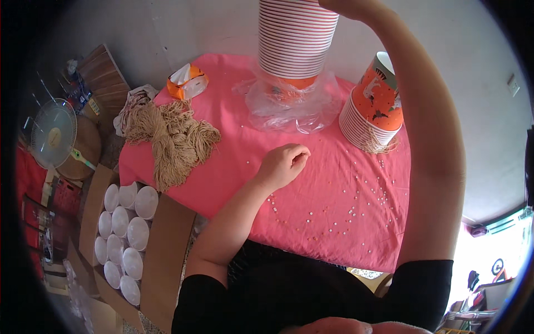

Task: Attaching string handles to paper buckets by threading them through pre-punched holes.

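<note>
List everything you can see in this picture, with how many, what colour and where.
Table cloth: one, pink, centre.
Cup stack: one, orange and white, top centre.
Plastic bag: one, clear, under that stack.
Second cup stack: one, orange, tilted, right.
Beads: many, pale, scattered on cloth.
String bundle: one, beige, left.
Tissue pack: one, orange.
Cardboard box: one, holds white cups.
Fan: one, white, floor.
Left hand: pinching, on cloth.
Right hand: raised by tall stack, mostly out of frame.

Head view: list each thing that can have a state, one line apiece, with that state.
Left hand: fingers curled in a pinch, resting on the pink tablecloth.
Right hand: raised to the tall cup stack, out of frame.
Tall cup stack: upright, nested, in a pulled-down plastic bag.
Second cup stack: tilted, mouths down.
Beads: scattered loose.
String bundle: tangled.
Cardboard box: open, full of white cups.
</note>
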`<action>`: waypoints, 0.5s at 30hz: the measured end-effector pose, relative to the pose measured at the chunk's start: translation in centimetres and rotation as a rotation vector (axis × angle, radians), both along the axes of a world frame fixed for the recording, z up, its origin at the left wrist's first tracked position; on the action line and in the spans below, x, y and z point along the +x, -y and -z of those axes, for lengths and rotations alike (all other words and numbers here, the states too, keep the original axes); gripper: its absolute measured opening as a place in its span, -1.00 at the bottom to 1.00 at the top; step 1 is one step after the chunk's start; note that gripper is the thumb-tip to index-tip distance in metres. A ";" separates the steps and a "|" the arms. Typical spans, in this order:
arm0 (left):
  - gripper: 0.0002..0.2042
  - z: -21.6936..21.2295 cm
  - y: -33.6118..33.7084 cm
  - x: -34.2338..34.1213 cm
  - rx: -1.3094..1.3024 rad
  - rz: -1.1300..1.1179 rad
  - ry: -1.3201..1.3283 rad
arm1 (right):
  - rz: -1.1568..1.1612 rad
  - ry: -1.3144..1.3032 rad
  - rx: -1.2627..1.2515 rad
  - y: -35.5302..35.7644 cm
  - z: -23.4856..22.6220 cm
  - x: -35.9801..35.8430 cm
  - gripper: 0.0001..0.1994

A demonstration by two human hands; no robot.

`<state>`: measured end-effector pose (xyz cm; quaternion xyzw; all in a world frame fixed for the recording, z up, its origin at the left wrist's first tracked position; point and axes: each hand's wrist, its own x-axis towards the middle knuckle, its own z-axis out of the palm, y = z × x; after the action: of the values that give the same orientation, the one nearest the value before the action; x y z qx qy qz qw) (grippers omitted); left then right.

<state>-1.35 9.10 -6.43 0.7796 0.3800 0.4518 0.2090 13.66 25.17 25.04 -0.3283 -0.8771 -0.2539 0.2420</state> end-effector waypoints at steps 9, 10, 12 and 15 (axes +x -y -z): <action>-0.92 0.0 0.3 -0.4 -0.010 -0.031 -0.023 | 0.059 0.035 -0.056 -1.0 0.0 0.0 -0.88; -0.92 -0.3 -0.2 1.1 0.000 0.016 -0.018 | -0.155 -0.026 -0.089 -5.2 -0.1 3.9 -0.88; -0.92 0.2 -0.3 0.5 -0.013 0.004 -0.012 | -0.434 -0.092 -0.146 -6.3 0.8 3.0 -0.87; -0.94 0.5 0.1 -0.5 -0.011 -0.032 0.009 | 0.038 -0.078 0.024 0.3 1.2 -1.2 -0.88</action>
<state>-1.88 9.04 -6.97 0.7702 0.3938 0.4567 0.2077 12.41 24.92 23.87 -0.3514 -0.8575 -0.2559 0.2752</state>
